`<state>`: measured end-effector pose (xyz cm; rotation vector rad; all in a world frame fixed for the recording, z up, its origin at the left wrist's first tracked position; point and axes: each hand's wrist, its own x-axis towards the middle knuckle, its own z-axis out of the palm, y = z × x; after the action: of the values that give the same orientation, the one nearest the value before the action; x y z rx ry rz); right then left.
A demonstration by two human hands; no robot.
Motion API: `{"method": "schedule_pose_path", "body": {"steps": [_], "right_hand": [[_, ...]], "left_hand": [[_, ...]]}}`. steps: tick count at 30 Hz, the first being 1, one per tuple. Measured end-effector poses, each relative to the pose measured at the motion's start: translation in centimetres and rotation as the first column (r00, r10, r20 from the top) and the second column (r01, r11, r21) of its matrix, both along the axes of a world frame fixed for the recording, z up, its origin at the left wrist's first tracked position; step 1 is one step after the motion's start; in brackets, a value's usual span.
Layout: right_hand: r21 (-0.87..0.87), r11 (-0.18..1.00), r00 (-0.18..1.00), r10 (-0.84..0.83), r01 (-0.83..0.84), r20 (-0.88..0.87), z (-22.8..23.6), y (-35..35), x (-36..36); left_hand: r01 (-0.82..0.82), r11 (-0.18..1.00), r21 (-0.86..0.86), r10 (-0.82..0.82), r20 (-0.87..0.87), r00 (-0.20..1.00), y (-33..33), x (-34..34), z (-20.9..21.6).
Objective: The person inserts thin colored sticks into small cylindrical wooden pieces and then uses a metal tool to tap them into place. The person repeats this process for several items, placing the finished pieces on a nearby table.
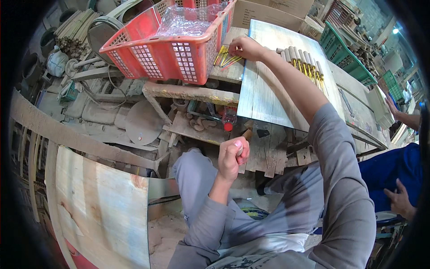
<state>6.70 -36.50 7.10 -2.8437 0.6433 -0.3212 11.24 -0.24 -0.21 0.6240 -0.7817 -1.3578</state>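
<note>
My right hand (pixel 246 48) reaches to the far side of the bench, its fingers bent and pinched at the thin yellow rods (pixel 222 58). A few of these rods lie beside the red crate; my fingers partly hide them. In front of my lap, my left hand (pixel 231 158) is closed in a fist around a pale handle-like piece, with only its rounded end (pixel 240 149) showing. To the right of my right hand, several wooden handles (pixel 301 54) with yellow shafts (pixel 309 71) lie in a row on a pale board (pixel 264 96).
A red plastic crate (pixel 156 58) with clear plastic wrap stands at the far left of the bench. A bottle with a red cap (pixel 228 123) is below the board's edge. Another board (pixel 103 201) stands at my left. A co-worker's hand (pixel 401 200) shows at the right.
</note>
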Motion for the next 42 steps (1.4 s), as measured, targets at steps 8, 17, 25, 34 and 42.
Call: {"method": "schedule_pose_path", "body": {"steps": [8, 17, 25, 34, 42], "right_hand": [[-0.373, 0.916, 0.989, 0.146, -0.148, -0.032, 0.0, 0.7, 0.5], [0.14, 0.99, 0.891, -0.067, 0.004, 0.449, 3.6, 4.9, -5.5], [0.8, 0.57, 0.598, -0.58, -0.185, 0.552, 4.8, 21.4, -11.3], [0.675, 0.684, 0.548, -0.464, -0.278, 0.696, 3.1, 31.7, -12.2], [0.558, 0.809, 0.637, -0.334, -0.185, 0.695, 2.8, 33.5, -12.1]], "left_hand": [[-0.006, 1.0, 0.001, 0.006, -0.003, 1.0, -0.1, 0.1, 0.1], [-0.17, 0.967, -0.19, 0.18, 0.036, 0.983, -0.4, -0.7, 0.4], [-0.318, 0.914, -0.251, 0.353, 0.109, 0.929, -0.8, -1.0, 0.0], [-0.275, 0.886, -0.373, 0.362, 0.186, 0.914, -0.1, -1.5, 0.3], [-0.232, 0.894, -0.382, 0.336, 0.232, 0.913, 0.5, -1.8, 1.2]]}}
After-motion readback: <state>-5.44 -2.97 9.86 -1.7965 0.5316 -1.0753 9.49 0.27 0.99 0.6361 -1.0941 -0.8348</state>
